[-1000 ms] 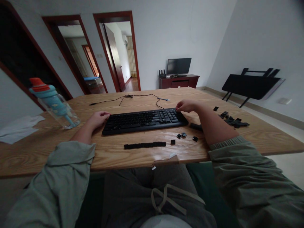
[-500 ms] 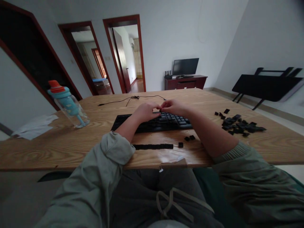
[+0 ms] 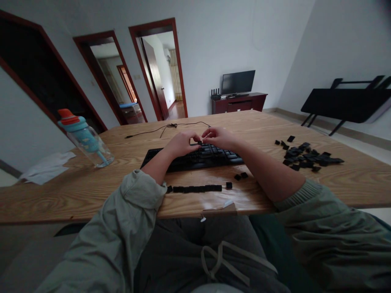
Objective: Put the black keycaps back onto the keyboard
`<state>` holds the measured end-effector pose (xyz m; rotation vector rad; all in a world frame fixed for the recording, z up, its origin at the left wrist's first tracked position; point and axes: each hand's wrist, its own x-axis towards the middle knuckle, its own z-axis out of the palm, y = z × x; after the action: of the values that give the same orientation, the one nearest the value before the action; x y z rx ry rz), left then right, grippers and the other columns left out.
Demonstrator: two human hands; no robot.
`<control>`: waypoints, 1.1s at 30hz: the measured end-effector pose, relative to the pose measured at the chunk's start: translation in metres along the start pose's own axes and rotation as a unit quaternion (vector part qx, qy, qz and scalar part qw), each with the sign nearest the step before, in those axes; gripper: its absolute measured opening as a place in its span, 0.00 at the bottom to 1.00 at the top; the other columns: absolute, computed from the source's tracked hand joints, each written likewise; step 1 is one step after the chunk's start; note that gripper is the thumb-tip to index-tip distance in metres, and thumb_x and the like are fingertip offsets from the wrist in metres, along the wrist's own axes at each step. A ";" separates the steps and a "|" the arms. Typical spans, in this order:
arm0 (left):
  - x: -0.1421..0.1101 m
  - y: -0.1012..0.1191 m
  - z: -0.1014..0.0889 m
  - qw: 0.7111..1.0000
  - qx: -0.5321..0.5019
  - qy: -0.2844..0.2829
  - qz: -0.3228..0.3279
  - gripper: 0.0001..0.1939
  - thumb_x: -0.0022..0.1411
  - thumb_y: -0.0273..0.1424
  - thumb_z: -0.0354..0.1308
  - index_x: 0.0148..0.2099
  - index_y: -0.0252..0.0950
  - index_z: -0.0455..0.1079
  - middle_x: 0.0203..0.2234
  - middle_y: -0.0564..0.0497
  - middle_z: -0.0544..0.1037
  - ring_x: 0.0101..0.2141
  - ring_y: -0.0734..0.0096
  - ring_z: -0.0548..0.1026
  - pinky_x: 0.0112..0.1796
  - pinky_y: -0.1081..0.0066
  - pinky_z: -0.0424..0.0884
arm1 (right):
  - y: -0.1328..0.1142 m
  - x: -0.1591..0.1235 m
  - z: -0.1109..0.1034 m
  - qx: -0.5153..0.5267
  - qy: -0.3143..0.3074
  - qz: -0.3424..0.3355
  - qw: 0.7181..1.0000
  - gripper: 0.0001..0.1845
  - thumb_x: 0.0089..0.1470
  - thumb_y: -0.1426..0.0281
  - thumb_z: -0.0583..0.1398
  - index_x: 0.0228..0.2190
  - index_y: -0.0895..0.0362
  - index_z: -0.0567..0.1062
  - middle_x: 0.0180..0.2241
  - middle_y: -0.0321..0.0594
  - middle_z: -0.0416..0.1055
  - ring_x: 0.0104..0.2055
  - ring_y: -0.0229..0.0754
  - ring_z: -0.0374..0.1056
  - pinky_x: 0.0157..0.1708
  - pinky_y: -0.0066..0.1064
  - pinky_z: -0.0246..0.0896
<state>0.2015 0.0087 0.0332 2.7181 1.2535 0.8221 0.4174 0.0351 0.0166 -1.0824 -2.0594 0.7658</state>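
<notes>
Between the thumb and finger of my left hand [image 3: 183, 143] is a small black keycap [image 3: 199, 142], held just above the keyboard. My right hand [image 3: 221, 138] is right beside it, fingers bent and drawn together close to the keycap; whether they pinch anything is too small to make out. Beneath both hands lies a black keyboard [image 3: 207, 162], its middle partly covered by them. Nearer to me, a row of black keycaps [image 3: 195, 189] is lined up along the table's front, with a single keycap [image 3: 229, 185] off its right end and two more loose ones [image 3: 241, 176] behind that.
A heap of black keycaps [image 3: 310, 156] is spread on the right of the wooden table [image 3: 122, 195]. On the left stand a clear bottle [image 3: 91, 142] with a red lid and some white tissue [image 3: 49, 167]. A black cable [image 3: 172, 125] lies behind the keyboard.
Both hands have shifted slightly left, and the keycap shows more clearly at my left fingertips. My left forearm has moved off the row's left end, uncovering another keycap there.
</notes>
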 end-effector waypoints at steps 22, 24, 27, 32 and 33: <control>0.009 -0.025 0.018 0.990 0.104 -0.093 0.023 0.12 0.65 0.35 0.59 0.46 0.38 0.81 0.41 0.48 0.83 0.41 0.64 0.78 0.43 0.68 0.70 | 0.001 -0.007 -0.005 -0.227 0.015 -0.056 0.972 0.08 0.56 0.70 0.61 0.37 0.55 0.81 0.39 0.42 0.81 0.38 0.44 0.73 0.38 0.31 0.63; 0.010 -0.024 0.019 0.989 0.107 -0.101 0.020 0.13 0.65 0.34 0.58 0.47 0.39 0.81 0.41 0.49 0.84 0.40 0.65 0.78 0.43 0.68 0.70 | 0.001 -0.007 -0.005 -0.228 0.015 -0.062 0.971 0.08 0.55 0.70 0.61 0.37 0.55 0.80 0.38 0.42 0.81 0.38 0.45 0.73 0.38 0.31 0.63; 0.011 -0.022 0.019 0.985 0.120 -0.118 0.027 0.14 0.66 0.35 0.57 0.47 0.39 0.81 0.40 0.48 0.84 0.39 0.65 0.79 0.41 0.68 0.70 | 0.001 -0.008 -0.006 -0.232 0.012 -0.060 0.971 0.09 0.55 0.70 0.61 0.38 0.55 0.80 0.38 0.42 0.81 0.38 0.45 0.74 0.39 0.32 0.63; 0.010 -0.021 0.021 0.982 0.146 -0.118 0.032 0.15 0.66 0.35 0.55 0.46 0.38 0.81 0.39 0.46 0.84 0.38 0.63 0.78 0.40 0.68 0.70 | -0.002 -0.010 -0.009 -0.241 0.012 -0.045 0.969 0.10 0.56 0.70 0.61 0.39 0.55 0.80 0.40 0.43 0.81 0.40 0.45 0.74 0.40 0.32 0.64; 0.010 -0.021 0.021 0.982 0.152 -0.112 0.032 0.15 0.66 0.36 0.55 0.46 0.38 0.81 0.39 0.46 0.84 0.38 0.63 0.78 0.40 0.68 0.70 | -0.002 -0.010 -0.010 -0.240 0.014 -0.044 0.970 0.09 0.56 0.70 0.61 0.39 0.55 0.80 0.41 0.43 0.81 0.40 0.45 0.74 0.41 0.32 0.64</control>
<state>0.2026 0.0343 0.0145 2.9913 1.3440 0.3335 0.4283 0.0267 0.0211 -1.2333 -2.3142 0.2027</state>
